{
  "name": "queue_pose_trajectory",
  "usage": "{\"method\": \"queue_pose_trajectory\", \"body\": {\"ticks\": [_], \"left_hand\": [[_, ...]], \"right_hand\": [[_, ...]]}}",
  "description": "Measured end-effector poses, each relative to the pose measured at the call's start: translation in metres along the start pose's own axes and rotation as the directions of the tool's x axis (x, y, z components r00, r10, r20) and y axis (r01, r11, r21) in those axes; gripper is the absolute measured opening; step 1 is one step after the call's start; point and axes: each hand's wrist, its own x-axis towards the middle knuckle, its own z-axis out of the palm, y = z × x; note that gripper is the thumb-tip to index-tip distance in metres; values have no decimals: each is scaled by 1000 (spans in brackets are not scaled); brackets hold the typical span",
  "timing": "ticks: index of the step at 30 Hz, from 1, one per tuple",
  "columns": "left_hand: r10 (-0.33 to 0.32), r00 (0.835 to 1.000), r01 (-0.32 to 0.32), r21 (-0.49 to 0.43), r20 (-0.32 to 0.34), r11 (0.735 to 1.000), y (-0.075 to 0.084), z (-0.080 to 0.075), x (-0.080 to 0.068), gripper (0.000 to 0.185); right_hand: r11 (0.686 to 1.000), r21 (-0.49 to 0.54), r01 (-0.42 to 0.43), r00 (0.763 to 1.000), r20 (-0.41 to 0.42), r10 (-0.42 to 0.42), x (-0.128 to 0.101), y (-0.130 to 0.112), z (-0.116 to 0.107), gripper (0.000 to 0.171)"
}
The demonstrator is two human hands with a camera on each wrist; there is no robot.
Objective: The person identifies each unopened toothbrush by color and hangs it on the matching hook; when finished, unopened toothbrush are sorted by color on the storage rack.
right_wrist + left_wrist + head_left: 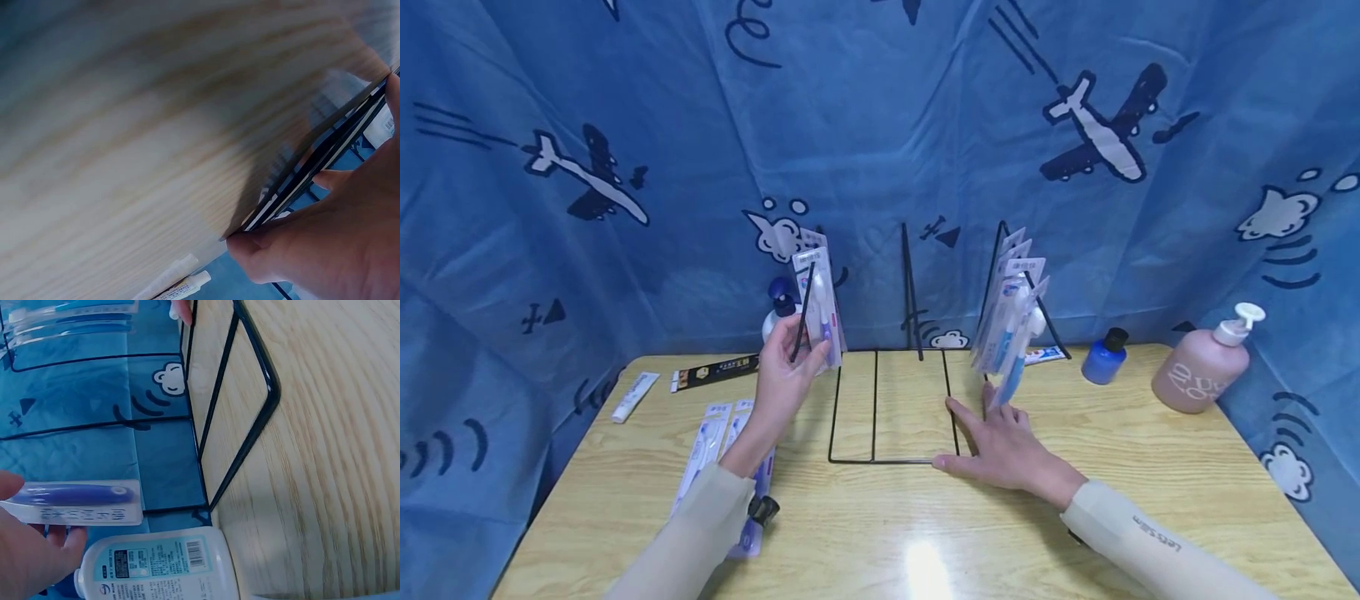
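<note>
My left hand holds a packaged toothbrush with a purple handle upright at the left arm of a black wire rack. In the left wrist view, thumb and fingers lie on opposite sides of this toothbrush pack. Another pack stands behind it, mostly hidden. On the rack's right side hang several toothbrush packs, some with blue handles. Below them my right hand rests with spread fingers on the rack's base wires. The right wrist view shows the right hand touching the wire frame.
More toothbrush packs lie left, partly under my left forearm. Behind them are a small white tube and a black box. A white bottle stands behind the left hand. To the right stand a blue bottle and pink pump bottle.
</note>
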Motion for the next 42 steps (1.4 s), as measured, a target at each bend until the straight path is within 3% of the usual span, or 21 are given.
{"method": "queue_pose_trajectory", "body": {"ticks": [4, 8, 13, 16, 19, 22, 25, 29, 32, 34, 37, 42], "left_hand": [[68, 998, -67, 76, -16, 995, 4, -4, -5, 48], [121, 992, -117, 93, -35, 989, 10, -12, -14, 50], [121, 992, -118, 58, -48, 991, 19, -31, -27, 51], [77, 994, -75, 30, -74, 997, 23, -48, -38, 50], [-9, 993, 12, 22, -116, 1000, 23, -65, -49, 47], [-104, 981, 112, 44, -166, 993, 21, -81, -62, 43], [-188, 958, 213, 99, -215, 972, 19, -98, -74, 42], [-324, 914, 380, 239, -245, 893, 16, -119, -88, 45], [-434, 867, 496, 345, -244, 797, 13, -131, -98, 53], [-489, 843, 536, 425, -224, 730, 11, -138, -103, 59], [-530, 829, 528, 563, -178, 636, 7, -146, -110, 67], [-558, 822, 467, 699, -117, 541, 2, -156, -116, 73]], "right_hand": [[1000, 1, -3, 1000, 2, 3, -1, -2, -2, 100], [1000, -18, 13, 1000, -14, -13, -1, -2, -2, 100], [999, -33, 24, 999, -27, -25, -1, -1, -2, 101], [999, -26, 22, 1000, -18, -23, -1, -2, -2, 101], [1000, -13, 4, 1000, -1, -4, -2, -2, -3, 101], [1000, -6, -8, 1000, 12, 8, -2, -1, -3, 101], [1000, -12, 0, 1000, 10, 0, -1, -2, -3, 101], [1000, -19, 16, 1000, -22, -17, -1, -2, -3, 100], [999, -21, 33, 998, -45, -34, -1, 0, -1, 98], [999, -21, 43, 998, -52, -44, -1, 0, -1, 98], [999, -24, 37, 998, -44, -38, -1, -2, -1, 98], [1000, -24, 6, 1000, -13, -6, -1, -3, -3, 99]]}}
